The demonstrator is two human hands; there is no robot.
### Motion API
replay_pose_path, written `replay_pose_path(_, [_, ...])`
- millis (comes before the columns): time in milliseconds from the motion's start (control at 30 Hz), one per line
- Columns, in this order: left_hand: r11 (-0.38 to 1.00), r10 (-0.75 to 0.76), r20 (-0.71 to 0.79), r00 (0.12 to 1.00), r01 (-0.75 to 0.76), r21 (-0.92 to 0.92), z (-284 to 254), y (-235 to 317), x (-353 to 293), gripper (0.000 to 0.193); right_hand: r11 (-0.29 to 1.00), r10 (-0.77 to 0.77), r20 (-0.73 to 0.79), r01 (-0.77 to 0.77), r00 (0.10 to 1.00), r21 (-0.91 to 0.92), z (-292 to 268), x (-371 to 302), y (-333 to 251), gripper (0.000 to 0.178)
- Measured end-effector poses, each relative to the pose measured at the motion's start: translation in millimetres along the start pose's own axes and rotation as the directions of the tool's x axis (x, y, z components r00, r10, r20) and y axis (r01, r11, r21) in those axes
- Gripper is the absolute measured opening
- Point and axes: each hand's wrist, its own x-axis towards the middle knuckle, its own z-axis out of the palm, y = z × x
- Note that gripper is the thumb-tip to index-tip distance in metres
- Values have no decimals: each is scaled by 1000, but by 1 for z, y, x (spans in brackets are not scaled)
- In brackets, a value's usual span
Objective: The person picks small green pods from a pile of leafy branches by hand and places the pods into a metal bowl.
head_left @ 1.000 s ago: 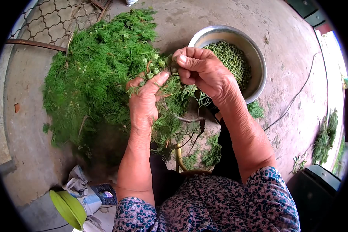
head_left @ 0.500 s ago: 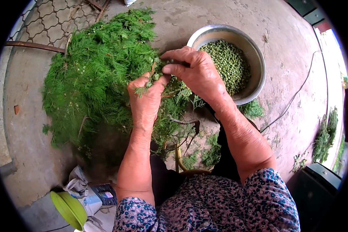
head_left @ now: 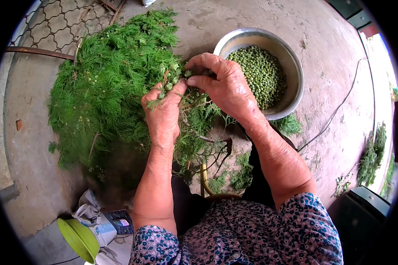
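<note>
My left hand (head_left: 163, 115) grips a leafy green sprig (head_left: 193, 115) bearing small green seed balls. My right hand (head_left: 223, 86) pinches at the top of that sprig, fingertips closed on the little green balls next to my left thumb. A big heap of feathery green branches (head_left: 104, 88) lies on the concrete to the left of both hands. Just right of my right hand stands a round metal bowl (head_left: 294, 95) holding a mound of picked green seeds (head_left: 258, 73).
Wire mesh (head_left: 59, 24) and a rusty bar lie at the top left. A thin cable (head_left: 336, 117) runs across the concrete at the right. A yellow-green scoop-like thing (head_left: 79, 238) and crumpled wrappers sit at the lower left. Loose sprigs (head_left: 373, 157) lie far right.
My right hand has moved left from beside the bowl onto the sprig's top. My left hand has lifted the sprig slightly and shifted its grip.
</note>
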Motion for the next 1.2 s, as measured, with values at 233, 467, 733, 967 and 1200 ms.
replay_pose_path(233, [997, 64, 195, 979, -72, 36, 0, 7, -3, 14, 997, 47, -17, -46, 999, 62, 2, 0, 8, 16])
replay_pose_path(467, [998, 55, 251, 966, -47, -37, 1, 9, -6, 9, 790, 369, 103, -370, 924, 488, 0, 0, 1, 6])
replay_pose_path(733, [993, -91, 229, 969, 107, -58, 5, 23, -9, 12, 593, 383, 195, -402, 903, 698, 2, -2, 9, 9])
replay_pose_path(967, [996, 4, 262, 965, 21, -90, -5, 9, -1, 16, 895, 252, 114, -276, 961, 351, 6, -3, 3, 10])
replay_pose_path(1200, [985, -153, 212, 965, 165, -42, -5, 27, -5, 23, 306, 154, 363, -394, 919, 867, -8, 0, 17, 14])
